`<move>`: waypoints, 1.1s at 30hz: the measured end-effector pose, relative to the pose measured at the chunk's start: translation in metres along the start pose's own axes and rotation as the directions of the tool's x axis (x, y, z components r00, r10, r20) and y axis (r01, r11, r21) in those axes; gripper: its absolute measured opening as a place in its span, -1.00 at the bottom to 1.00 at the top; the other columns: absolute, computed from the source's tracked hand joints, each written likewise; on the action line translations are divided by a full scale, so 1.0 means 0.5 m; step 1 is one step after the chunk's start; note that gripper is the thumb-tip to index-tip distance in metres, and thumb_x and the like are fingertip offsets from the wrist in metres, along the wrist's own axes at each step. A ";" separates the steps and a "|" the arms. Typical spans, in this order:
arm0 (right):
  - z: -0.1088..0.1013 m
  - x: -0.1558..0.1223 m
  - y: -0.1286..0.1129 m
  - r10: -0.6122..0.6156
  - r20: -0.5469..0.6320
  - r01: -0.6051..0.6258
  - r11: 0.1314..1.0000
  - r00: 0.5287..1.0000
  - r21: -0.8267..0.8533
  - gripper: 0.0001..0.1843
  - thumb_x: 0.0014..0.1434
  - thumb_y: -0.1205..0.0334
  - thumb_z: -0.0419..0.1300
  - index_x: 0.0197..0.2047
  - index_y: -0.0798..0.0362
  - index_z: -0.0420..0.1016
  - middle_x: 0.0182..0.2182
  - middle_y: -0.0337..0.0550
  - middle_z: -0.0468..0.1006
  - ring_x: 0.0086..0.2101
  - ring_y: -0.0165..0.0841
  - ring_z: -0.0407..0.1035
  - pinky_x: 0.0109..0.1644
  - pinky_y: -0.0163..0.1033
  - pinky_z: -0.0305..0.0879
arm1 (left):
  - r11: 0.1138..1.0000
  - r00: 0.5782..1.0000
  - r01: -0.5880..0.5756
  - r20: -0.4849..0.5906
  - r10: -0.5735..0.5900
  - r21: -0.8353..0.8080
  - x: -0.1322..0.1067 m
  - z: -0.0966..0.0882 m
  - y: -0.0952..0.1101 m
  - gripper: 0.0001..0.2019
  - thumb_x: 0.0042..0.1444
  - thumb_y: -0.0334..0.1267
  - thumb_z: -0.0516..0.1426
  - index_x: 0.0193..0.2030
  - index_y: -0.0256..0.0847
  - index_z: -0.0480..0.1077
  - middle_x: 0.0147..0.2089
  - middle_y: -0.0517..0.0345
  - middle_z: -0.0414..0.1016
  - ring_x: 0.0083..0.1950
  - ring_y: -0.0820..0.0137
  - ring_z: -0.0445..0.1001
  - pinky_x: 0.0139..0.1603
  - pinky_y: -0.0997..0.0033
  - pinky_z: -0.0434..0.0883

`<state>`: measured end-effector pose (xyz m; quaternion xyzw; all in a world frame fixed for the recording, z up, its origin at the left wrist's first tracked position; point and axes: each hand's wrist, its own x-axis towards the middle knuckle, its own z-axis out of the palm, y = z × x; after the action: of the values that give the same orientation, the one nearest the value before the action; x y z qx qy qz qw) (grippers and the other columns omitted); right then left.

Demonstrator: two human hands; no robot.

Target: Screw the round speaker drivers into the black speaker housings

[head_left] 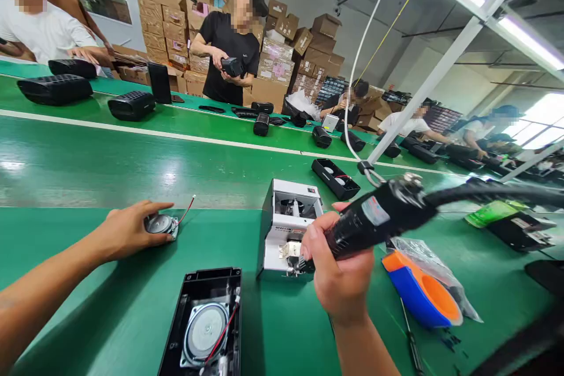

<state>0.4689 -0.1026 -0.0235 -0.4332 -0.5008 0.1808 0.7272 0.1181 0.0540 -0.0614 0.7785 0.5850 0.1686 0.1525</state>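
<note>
My left hand (132, 226) has its thumb and fingers around the sides of a small round speaker driver (161, 224) on the green bench, its red wire sticking up to the right. My right hand (341, 264) grips a black electric screwdriver (361, 220), tilted with its tip low at the left. Behind that tip stands a white and black screw feeder (291, 211), partly covered by the hand. In front of me lies an open black speaker housing (200, 288) with another speaker driver (206, 332) inside, a red wire across it.
To the right are a blue and orange bin (423, 294), a plastic bag (434, 264) and a thin screwdriver (412, 335). A black housing (335, 179) sits behind the feeder. Black speakers (55, 89) line the far belt, where several people work. A white cord (352, 82) suspends the electric screwdriver.
</note>
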 end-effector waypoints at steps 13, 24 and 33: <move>-0.048 -0.124 -0.119 0.154 0.050 -0.159 0.978 0.987 0.132 -0.62 0.56 0.23 0.35 0.32 -0.29 0.42 -0.47 -0.48 0.47 -0.57 -0.45 0.39 -0.44 -0.34 0.47 | 0.978 0.990 -0.110 0.063 0.123 -0.179 -0.094 0.087 -0.018 -0.55 0.22 0.19 0.26 0.00 -0.14 0.62 -0.01 0.02 0.63 0.09 0.06 0.59 0.25 -0.03 0.49; -0.037 -0.146 -0.141 0.146 0.036 -0.151 0.945 0.989 0.290 -0.57 0.50 0.34 0.35 0.30 -0.30 0.48 -0.46 -0.47 0.49 -0.59 -0.42 0.37 -0.48 -0.29 0.50 | 0.974 0.998 0.011 0.062 0.003 -0.228 -0.180 0.013 -0.045 -0.27 0.04 0.23 0.29 0.29 -0.10 0.63 0.17 -0.19 0.74 0.25 -0.26 0.64 0.42 -0.26 0.49; -0.016 -0.106 -0.152 0.048 -0.157 -0.013 0.976 0.986 0.215 -0.49 0.36 0.44 0.38 0.24 -0.28 0.50 -0.51 -0.47 0.47 -0.60 -0.37 0.27 -0.48 -0.25 0.43 | 0.934 0.991 -0.137 -0.044 0.129 -0.331 -0.452 0.075 0.067 -0.30 0.20 -0.01 0.41 0.47 0.53 0.41 0.44 0.40 0.67 0.47 -0.06 0.61 0.44 -0.04 0.58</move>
<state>0.4404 -0.1855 0.0067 -0.3734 -0.4112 0.2090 0.8048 0.1048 -0.1741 -0.0998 0.7774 0.4956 0.2833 0.2640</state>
